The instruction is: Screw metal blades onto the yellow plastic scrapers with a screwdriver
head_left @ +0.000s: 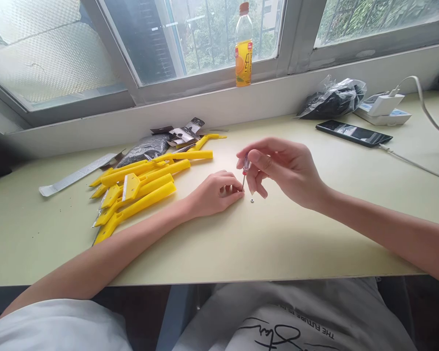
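My right hand point(285, 168) is closed on a small screwdriver point(246, 165) with a clear handle and a red collar, its thin shaft pointing down. At the shaft's lower end my left hand point(219, 192) rests on the table, thumb and fingertips pinched together. Whatever sits between those fingertips is too small or hidden to name. A tiny metal nut point(252, 200) lies on the table just right of the left fingertips, below the right hand. Several yellow scrapers point(142, 200) with blades lie in a pile beyond my left forearm.
Behind the scrapers are a dark plastic packet point(144, 148) and black-and-white packaging point(188, 131). A long pale strip point(78, 174) lies left. At the back right are a phone point(353, 132) on a cable, a charger point(386, 108) and a bagged black item point(332, 100). A drink bottle point(244, 48) stands by the window.
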`<state>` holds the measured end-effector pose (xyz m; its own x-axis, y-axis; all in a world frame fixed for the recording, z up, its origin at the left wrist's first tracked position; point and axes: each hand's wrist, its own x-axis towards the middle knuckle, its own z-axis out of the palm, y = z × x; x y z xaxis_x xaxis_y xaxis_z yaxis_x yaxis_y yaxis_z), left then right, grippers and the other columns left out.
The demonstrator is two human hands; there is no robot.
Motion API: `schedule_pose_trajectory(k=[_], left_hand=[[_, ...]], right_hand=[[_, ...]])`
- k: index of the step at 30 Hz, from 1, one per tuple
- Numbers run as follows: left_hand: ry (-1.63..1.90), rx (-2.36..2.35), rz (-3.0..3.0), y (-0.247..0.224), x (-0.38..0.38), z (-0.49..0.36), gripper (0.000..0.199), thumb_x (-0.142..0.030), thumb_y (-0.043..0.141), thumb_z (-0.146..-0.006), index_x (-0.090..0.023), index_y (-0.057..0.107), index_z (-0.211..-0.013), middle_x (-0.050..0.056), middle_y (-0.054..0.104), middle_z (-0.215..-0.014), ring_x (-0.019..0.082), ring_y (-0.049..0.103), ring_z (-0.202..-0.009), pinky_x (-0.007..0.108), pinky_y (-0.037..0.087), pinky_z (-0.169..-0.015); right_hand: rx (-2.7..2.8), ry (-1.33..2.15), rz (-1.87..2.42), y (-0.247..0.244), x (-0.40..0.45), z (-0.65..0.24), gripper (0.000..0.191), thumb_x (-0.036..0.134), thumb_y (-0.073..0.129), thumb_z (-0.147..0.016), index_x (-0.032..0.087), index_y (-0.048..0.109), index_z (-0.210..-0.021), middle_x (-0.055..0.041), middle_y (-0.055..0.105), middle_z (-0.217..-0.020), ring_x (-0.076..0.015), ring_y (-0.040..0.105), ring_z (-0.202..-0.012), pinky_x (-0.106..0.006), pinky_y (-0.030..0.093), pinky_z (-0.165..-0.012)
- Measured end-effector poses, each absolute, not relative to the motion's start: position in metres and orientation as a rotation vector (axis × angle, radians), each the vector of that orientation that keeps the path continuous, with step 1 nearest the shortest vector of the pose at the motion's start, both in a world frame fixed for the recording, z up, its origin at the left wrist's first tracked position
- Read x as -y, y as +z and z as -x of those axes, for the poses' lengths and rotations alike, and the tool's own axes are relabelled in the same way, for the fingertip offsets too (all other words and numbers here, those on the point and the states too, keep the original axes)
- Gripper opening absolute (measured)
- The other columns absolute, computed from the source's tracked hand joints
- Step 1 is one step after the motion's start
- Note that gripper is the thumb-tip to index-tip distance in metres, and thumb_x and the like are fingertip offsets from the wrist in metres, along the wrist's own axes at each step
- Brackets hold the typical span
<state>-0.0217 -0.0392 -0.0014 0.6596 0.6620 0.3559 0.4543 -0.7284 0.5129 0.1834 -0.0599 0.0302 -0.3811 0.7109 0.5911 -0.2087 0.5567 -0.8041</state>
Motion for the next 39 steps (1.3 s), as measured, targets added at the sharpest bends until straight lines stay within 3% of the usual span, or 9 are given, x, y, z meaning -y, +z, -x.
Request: schedule_pose_trajectory(k=[4,8,14,21,26,30,33,39], left_hand=[[0.738,-0.879,-2.493,-0.0015,0.0392,0.0219,0.015,-0.02,0.061,-0.091,-0.02,0.075,-0.084,0.004,0.066,-0.082,0.015,0.054,-0.075,0.029,0.049,-0.074],[0.751,-0.87,-2.484,-0.0026,0.0384,0.0222,0.013,-0.02,0.063,-0.091,-0.02,0.075,-0.087,0.004,0.068,-0.083,0.015,0.054,-0.077,0.03,0.049,-0.074],[0.754,-0.858,-2.489,-0.0038,0.0377,0.0223,0.013,-0.021,0.062,-0.092,-0.02,0.074,-0.085,0.005,0.07,-0.087,0.015,0.056,-0.078,0.029,0.05,-0.074],[0.799,-0.851,-2.493,-0.0058,0.0364,0.0232,0.011,-0.021,0.064,-0.091,-0.02,0.075,-0.087,0.004,0.068,-0.083,0.015,0.056,-0.077,0.029,0.049,-0.074],[0.782,-0.837,-2.484,-0.0058,0.0358,0.0232,0.011,-0.023,0.065,-0.091,-0.02,0.076,-0.089,0.006,0.07,-0.087,0.016,0.058,-0.078,0.03,0.051,-0.074],[0.777,-0.849,-2.488,-0.005,0.0362,0.0233,0.012,-0.023,0.065,-0.091,-0.02,0.076,-0.091,0.006,0.07,-0.088,0.016,0.058,-0.079,0.03,0.05,-0.074],[0.775,-0.846,-2.502,-0.0055,0.0362,0.0236,0.012,-0.023,0.064,-0.092,-0.02,0.076,-0.091,0.005,0.069,-0.087,0.015,0.057,-0.078,0.03,0.049,-0.075],[0.772,-0.857,-2.484,-0.0054,0.0364,0.0233,0.013,-0.02,0.063,-0.091,-0.019,0.074,-0.084,0.005,0.07,-0.086,0.014,0.056,-0.075,0.028,0.05,-0.074]], right_hand=[[1.673,1.071,0.433,0.031,0.0624,-0.1817,0.034,0.052,0.073,-0.087,0.023,0.06,-0.098,-0.0011,0.071,-0.088,-0.0099,0.064,-0.053,-0.024,0.05,-0.04],[1.703,1.107,0.402,0.031,0.0622,-0.1813,0.033,0.053,0.066,-0.093,0.023,0.063,-0.106,-0.0016,0.069,-0.09,-0.01,0.065,-0.054,-0.024,0.051,-0.04],[1.675,1.006,0.475,0.0317,0.0647,-0.1824,0.029,0.05,0.074,-0.088,0.021,0.066,-0.09,-0.002,0.069,-0.081,-0.0127,0.065,-0.05,-0.027,0.048,-0.035],[1.648,1.044,0.433,0.0287,0.0636,-0.1821,0.032,0.052,0.069,-0.091,0.021,0.062,-0.093,-0.0033,0.069,-0.086,-0.0121,0.065,-0.05,-0.027,0.05,-0.037],[1.614,1.06,0.439,0.0299,0.063,-0.1809,0.035,0.045,0.08,-0.083,0.022,0.054,-0.089,-0.0004,0.068,-0.084,-0.0106,0.063,-0.048,-0.022,0.045,-0.032],[1.649,1.089,0.421,0.0312,0.0624,-0.1812,0.03,0.048,0.072,-0.09,0.023,0.058,-0.099,0.0008,0.067,-0.084,-0.009,0.063,-0.049,-0.02,0.047,-0.035],[1.699,1.057,0.435,0.0331,0.0629,-0.1832,0.029,0.048,0.065,-0.095,0.02,0.064,-0.093,-0.0019,0.067,-0.082,-0.0101,0.064,-0.05,-0.021,0.046,-0.034],[1.645,1.042,0.468,0.0318,0.0654,-0.1815,0.029,0.044,0.078,-0.085,0.02,0.062,-0.086,-0.0036,0.07,-0.086,-0.0125,0.066,-0.05,-0.023,0.045,-0.032]])
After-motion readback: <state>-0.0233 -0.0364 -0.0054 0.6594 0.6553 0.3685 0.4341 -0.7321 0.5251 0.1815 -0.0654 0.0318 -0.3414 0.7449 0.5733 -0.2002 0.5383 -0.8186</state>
